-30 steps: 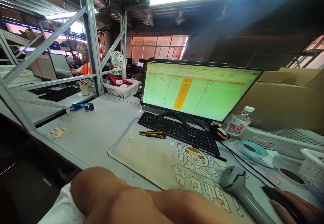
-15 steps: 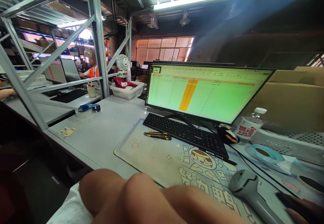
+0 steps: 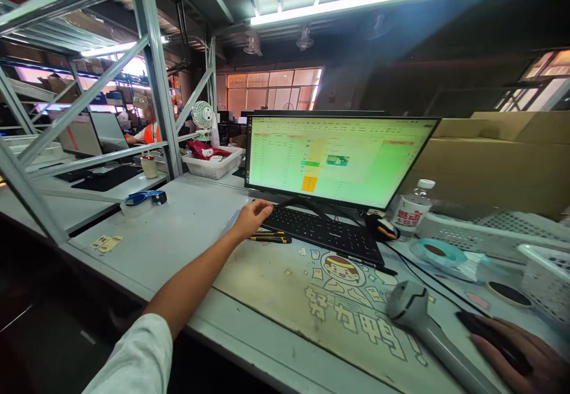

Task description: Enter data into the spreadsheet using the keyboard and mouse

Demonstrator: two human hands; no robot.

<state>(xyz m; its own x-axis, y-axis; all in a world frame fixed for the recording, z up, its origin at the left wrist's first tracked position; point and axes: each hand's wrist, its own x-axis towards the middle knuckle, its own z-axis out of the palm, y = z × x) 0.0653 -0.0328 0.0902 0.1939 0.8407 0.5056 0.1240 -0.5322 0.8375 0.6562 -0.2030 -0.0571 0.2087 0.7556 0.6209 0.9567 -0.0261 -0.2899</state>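
At the far left, a steel rack frame (image 3: 151, 79) is standing on the neighbouring bench, and beyond it a person in an orange vest (image 3: 149, 133) is sitting at another screen. Nearer, a tape dispenser (image 3: 145, 199) is lying on the grey table (image 3: 178, 234), with a white basket (image 3: 214, 165) holding red cloth sitting further back beside a small fan (image 3: 202, 114). The left hand (image 3: 252, 217) is reaching forward at the end of a stretched arm in a white sleeve, its fingers loosely curled and holding nothing, the fingertips resting at the left end of the black keyboard (image 3: 323, 234). Just below that hand, a yellow and black utility knife (image 3: 271, 238) is lying on the printed desk mat (image 3: 312, 299), close to the keyboard's near edge. Behind the keyboard, the monitor (image 3: 333, 159) is showing a green spreadsheet. To the right of the keyboard, a water bottle (image 3: 412, 209) is standing by a cardboard box (image 3: 499, 162), and a roll of blue tape (image 3: 439, 251) is lying in front of a white tray. A grey barcode scanner (image 3: 427, 329) is lying on the mat toward the lower right. At the bottom right corner, the right hand (image 3: 529, 358) is resting flat over a black mouse (image 3: 492, 334), fingers draped along it.
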